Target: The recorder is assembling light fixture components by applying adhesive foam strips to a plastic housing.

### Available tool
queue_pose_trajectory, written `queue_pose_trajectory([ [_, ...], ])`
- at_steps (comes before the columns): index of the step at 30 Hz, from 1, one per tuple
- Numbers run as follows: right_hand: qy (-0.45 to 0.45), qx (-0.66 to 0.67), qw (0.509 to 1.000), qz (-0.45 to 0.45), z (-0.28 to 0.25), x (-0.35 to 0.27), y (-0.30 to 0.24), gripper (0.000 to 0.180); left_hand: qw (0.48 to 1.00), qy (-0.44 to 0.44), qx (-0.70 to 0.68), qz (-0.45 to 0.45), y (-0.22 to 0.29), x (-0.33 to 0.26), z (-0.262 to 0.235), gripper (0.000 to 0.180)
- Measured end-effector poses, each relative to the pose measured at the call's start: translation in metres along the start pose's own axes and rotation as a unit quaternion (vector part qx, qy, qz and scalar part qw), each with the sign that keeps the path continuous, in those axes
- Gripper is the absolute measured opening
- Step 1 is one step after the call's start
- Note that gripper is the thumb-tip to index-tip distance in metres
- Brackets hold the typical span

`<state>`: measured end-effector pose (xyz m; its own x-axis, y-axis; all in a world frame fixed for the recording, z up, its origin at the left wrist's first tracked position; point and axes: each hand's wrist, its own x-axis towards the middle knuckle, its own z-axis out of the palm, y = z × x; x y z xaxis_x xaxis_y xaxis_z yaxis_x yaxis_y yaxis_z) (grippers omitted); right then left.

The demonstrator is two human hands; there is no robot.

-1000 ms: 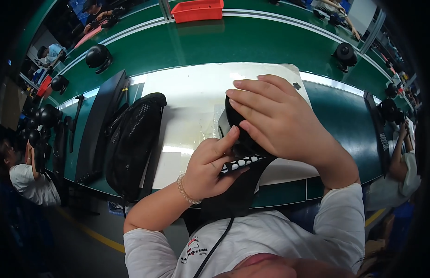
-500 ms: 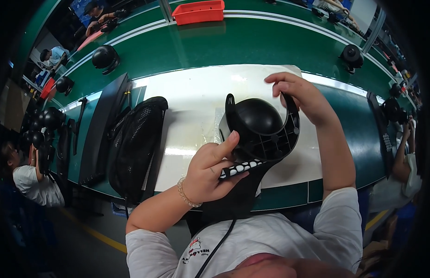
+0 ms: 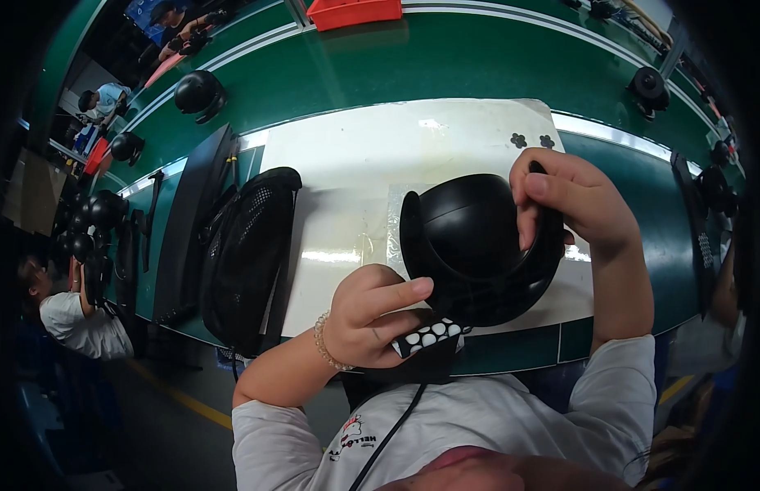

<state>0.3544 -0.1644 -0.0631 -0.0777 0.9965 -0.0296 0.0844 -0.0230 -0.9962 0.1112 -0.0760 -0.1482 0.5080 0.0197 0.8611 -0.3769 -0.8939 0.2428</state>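
Note:
A black, helmet-like domed shell with a curved outer band (image 3: 470, 221) is tilted in front of me over the white sheet. My right hand (image 3: 572, 196) is closed around the band's upper right end, with the thumb on top and fingertips inside the curve. At the shell's lower left, my left hand (image 3: 372, 319) is closed on a black strip with white round dots (image 3: 431, 337), its index finger pointing toward the shell. Two small dark flower-shaped pieces (image 3: 533, 141) lie on the sheet beyond my right hand.
A white sheet (image 3: 339, 139) covers the bench's middle. To its left lie a black mesh bag (image 3: 253, 254) and a long dark box (image 3: 192, 221). Black domed units (image 3: 200, 94) stand along the green belt (image 3: 445, 61), with a red bin (image 3: 355, 11) beyond. Other people work at left.
My right hand has come nearer and closed around the band. The shell has turned, so its ribbed side is less visible. The flower-shaped pieces now show beyond the hand.

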Motion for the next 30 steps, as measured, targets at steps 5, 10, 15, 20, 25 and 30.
queue_pose_trajectory([
  [5, -0.104, 0.027, 0.994, -0.009, -0.014, 0.004, 0.007, 0.027, 1.0, 0.007, -0.012, 0.01, -0.007, -0.007, 0.005, 0.016],
  [10, -0.032, 0.046, 0.997, -0.053, -0.01, -0.002, -0.001, 0.02, 1.0, -0.003, -0.012, -0.004, 0.0, 0.002, -0.002, 0.022],
  [15, 0.135, -0.101, 0.973, -0.157, -0.028, 0.01, 0.003, 0.013, 0.998, -0.041, -0.025, -0.035, 0.005, 0.001, -0.009, 0.024],
  [20, 0.285, -0.608, 0.701, -0.24, -0.053, 0.096, 0.069, 0.008, 0.988, -0.023, -0.087, -0.129, 0.004, 0.001, -0.001, 0.031],
  [25, 0.275, -0.684, 0.638, -0.222, -0.112, 0.141, 0.118, 0.011, 0.959, -0.027, -0.157, -0.237, -0.007, -0.004, 0.003, 0.023],
  [30, 0.265, -0.658, 0.705, -0.005, -0.12, 0.151, 0.122, 0.03, 0.92, -0.055, -0.183, -0.341, -0.006, 0.001, -0.002, 0.025],
])
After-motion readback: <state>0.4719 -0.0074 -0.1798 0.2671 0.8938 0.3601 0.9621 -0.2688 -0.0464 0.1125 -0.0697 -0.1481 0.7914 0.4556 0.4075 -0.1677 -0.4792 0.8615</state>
